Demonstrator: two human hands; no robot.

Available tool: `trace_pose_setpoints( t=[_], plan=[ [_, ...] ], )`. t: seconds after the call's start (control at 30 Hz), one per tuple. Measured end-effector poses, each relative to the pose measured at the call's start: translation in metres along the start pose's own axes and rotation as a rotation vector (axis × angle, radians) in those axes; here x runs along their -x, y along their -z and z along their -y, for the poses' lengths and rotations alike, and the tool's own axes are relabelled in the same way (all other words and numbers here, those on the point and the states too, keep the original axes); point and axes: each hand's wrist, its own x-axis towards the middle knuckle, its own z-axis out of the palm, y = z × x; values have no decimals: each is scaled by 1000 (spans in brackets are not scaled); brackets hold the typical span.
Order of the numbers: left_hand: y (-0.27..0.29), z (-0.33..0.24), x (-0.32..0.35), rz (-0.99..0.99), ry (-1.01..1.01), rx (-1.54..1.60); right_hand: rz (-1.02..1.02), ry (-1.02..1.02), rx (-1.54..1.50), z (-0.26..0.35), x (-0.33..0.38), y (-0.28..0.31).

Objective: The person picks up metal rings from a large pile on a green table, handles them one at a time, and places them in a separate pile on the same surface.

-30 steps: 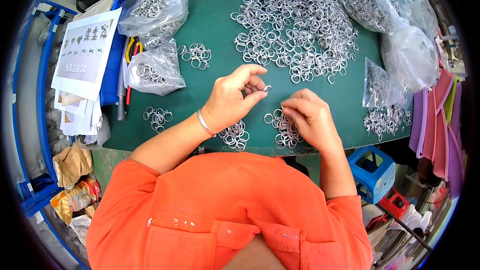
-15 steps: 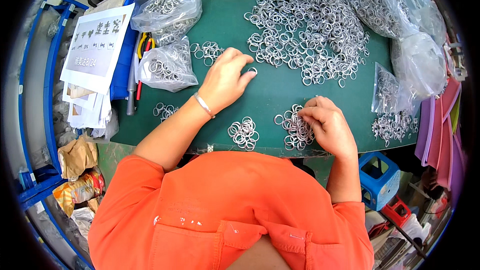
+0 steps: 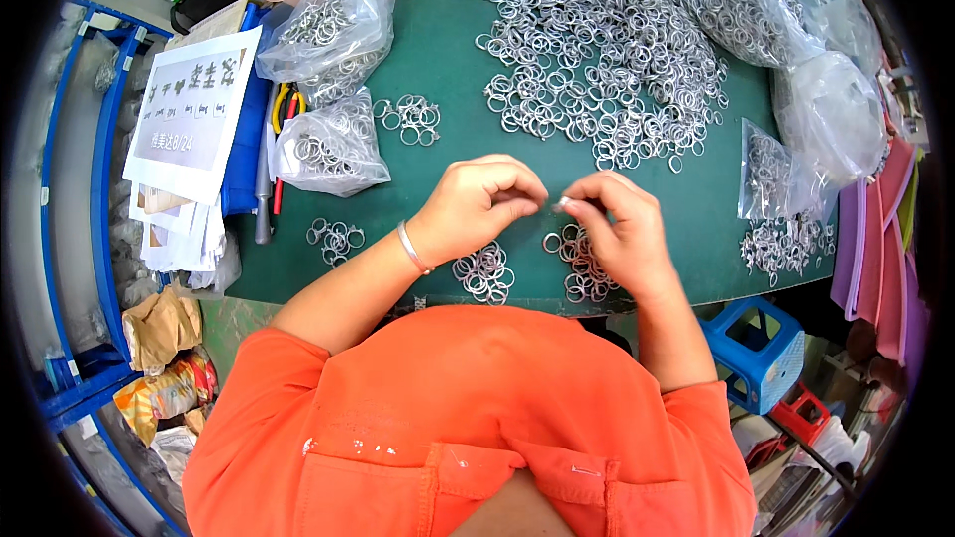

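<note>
A small metal ring [image 3: 562,205] sits pinched between both hands' fingertips. The left hand [image 3: 477,204] and right hand [image 3: 622,229] meet, curled narrow, above the green counter [image 3: 438,169].

Head camera looks steeply down, close over the green table [image 3: 448,119] (1 fisheye view).

Orange short-sleeved shirt with chest pockets, thin silver bangle [image 3: 412,248] at the left wrist, hands bare.
</note>
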Motion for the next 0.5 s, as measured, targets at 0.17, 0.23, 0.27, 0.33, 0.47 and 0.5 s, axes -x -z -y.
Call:
trace_pose_setpoints(
  t=[0.17,0.23,0.27,0.33,0.47,0.5],
  plan=[
    [14,5,-31,-220,-257,-587,349,-66,207,0,11,43],
    [7,16,-50,-257,-313,-658,296,-93,236,1,8,38],
    [4,25,-59,-252,-340,-706,251,-89,238,-1,4,34],
    [3,31,-63,-217,-333,-758,162,-78,239,-8,-5,22],
    [0,27,-48,-125,-275,-731,0,-45,193,-19,-27,-2],
    [-2,24,-42,-111,-271,-711,36,-37,172,-21,-31,-7]
  ],
)
